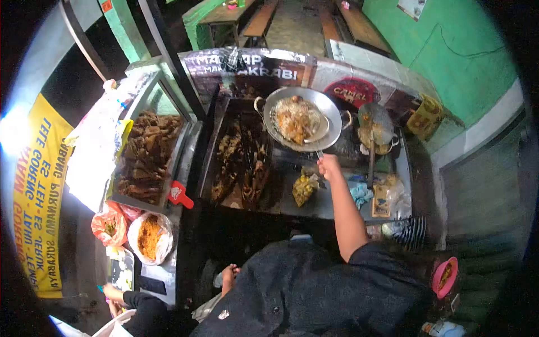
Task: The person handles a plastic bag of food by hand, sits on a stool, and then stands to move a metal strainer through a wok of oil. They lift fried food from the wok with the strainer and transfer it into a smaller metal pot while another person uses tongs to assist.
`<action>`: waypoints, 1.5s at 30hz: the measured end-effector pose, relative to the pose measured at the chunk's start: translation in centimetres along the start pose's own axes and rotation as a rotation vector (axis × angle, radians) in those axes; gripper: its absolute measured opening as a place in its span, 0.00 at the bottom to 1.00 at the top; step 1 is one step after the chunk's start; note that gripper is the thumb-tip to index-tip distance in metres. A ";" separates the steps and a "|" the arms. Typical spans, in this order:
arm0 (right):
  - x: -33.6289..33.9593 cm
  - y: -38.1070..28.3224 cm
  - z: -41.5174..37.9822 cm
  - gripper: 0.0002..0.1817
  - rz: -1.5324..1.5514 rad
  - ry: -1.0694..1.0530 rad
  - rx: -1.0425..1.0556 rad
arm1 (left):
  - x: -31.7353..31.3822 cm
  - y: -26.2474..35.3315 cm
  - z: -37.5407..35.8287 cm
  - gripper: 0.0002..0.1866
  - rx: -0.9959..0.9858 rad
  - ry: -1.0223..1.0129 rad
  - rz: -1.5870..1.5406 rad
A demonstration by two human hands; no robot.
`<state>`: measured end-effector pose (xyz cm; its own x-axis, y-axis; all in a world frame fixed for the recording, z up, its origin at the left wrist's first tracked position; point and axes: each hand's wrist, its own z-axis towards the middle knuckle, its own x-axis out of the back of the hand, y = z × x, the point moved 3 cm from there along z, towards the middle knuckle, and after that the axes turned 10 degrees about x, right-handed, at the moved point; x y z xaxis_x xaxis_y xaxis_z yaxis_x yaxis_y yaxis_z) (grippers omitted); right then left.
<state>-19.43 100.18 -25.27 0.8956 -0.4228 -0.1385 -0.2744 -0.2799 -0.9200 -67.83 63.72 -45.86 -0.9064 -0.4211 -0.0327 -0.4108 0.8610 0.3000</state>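
My right hand [329, 167], arm stretched forward, is closed around the handle of a metal spatula [320, 154]. The spatula reaches over the near rim of a wide two-handled wok [334, 135], its head partly hidden by food. Frying pieces and pale bubbling oil [296, 119] fill the wok's middle. Low beside my body, my left hand [229, 275] has its fingers curled; a whitish shape is next to it, and what it grips, if anything, does not show clearly. Nearest to my right hand on the counter is a bag of yellow food [305, 189].
A second pan [384, 148] with a wooden-handled skimmer [371, 163] stands right of the wok. Burnt-looking wood [255, 174] lies left. A glass case [149, 151] holds fried pieces. Another person's hand [114, 295] is at lower left, near a phone [152, 285].
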 end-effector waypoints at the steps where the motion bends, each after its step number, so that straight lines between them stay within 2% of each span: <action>1: 0.1 0.6 0.6 0.08 -0.016 -0.046 0.014 | -0.5 -0.4 -0.3 0.14 -0.036 0.010 -0.043; 2: 0.2 0.2 0.3 0.07 0.042 -0.045 -0.022 | 1.4 -2.6 4.9 0.14 0.193 -0.265 -0.150; 5: 0.4 -0.5 -0.7 0.06 0.086 -0.024 -0.045 | 0.6 -2.3 3.0 0.15 0.155 -0.018 0.053; 6: -0.2 -0.5 -1.1 0.05 0.107 -0.010 -0.063 | 0.9 -2.7 3.5 0.15 0.157 0.019 0.014; 9: -0.4 -0.3 -0.4 0.05 0.270 -0.095 -0.026 | 2.8 -4.6 6.8 0.15 0.058 0.039 0.197; 12: 0.2 -1.5 -1.6 0.04 0.350 -0.112 -0.057 | 3.3 -5.7 6.9 0.15 0.133 0.018 0.055; 17: 1.9 -1.3 -3.7 0.11 0.311 -0.045 0.010 | 3.0 -5.4 6.0 0.14 0.124 0.062 0.109; 21: 3.1 -2.2 -5.2 0.13 0.098 -0.047 0.113 | 3.4 -6.2 7.4 0.14 0.144 0.077 0.080; 23: 3.6 -2.1 -5.6 0.13 -0.010 -0.032 0.170 | 3.3 -6.4 6.7 0.14 -0.182 -0.299 0.106; 25: 3.5 -2.5 -5.3 0.14 -0.146 -0.026 0.220 | 2.8 -6.5 7.4 0.15 -0.161 -0.384 0.024; 27: 3.7 -2.5 -5.1 0.19 -0.315 -0.023 0.250 | 1.2 -5.7 6.6 0.15 0.223 -0.166 -0.159; 28: 4.0 -2.1 -4.4 0.18 -0.533 0.026 0.411 | 0.6 -5.1 6.3 0.16 0.218 -0.223 -0.105; 31: 5.0 -1.3 -3.1 0.17 -0.888 0.092 0.638 | -3.4 -2.1 -0.2 0.16 0.174 0.024 0.043; 32: 4.7 -1.9 -3.0 0.17 -0.890 0.098 0.619 | -3.2 -3.4 2.4 0.16 0.160 0.012 0.002; 35: 4.8 -2.1 -3.0 0.17 -0.877 0.093 0.591 | -4.2 -4.1 2.8 0.15 0.169 0.021 -0.043; 37: 6.2 1.4 0.2 0.17 -0.825 0.063 0.638 | -7.1 -1.6 -3.1 0.15 0.113 0.084 0.067; 38: 6.4 1.4 0.1 0.16 -0.784 0.042 0.595 | -8.5 -0.7 -6.0 0.15 0.089 0.116 0.126; 40: 6.4 -0.4 -0.3 0.15 -0.702 -0.004 0.520 | -8.0 -2.4 -3.8 0.15 0.130 0.102 0.049; 43: 6.7 -1.1 0.5 0.13 -0.380 -0.133 0.195 | -8.7 -3.3 -5.3 0.15 0.147 0.150 0.027; 45: 6.8 -2.6 -0.1 0.11 -0.350 -0.156 0.105 | -10.2 -3.5 -6.3 0.14 0.163 0.137 0.076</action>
<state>-12.63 97.95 -23.74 0.9734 -0.1791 0.1432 0.0866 -0.2909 -0.9528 -56.57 63.22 -40.60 -0.9179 -0.3790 0.1174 -0.3628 0.9216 0.1379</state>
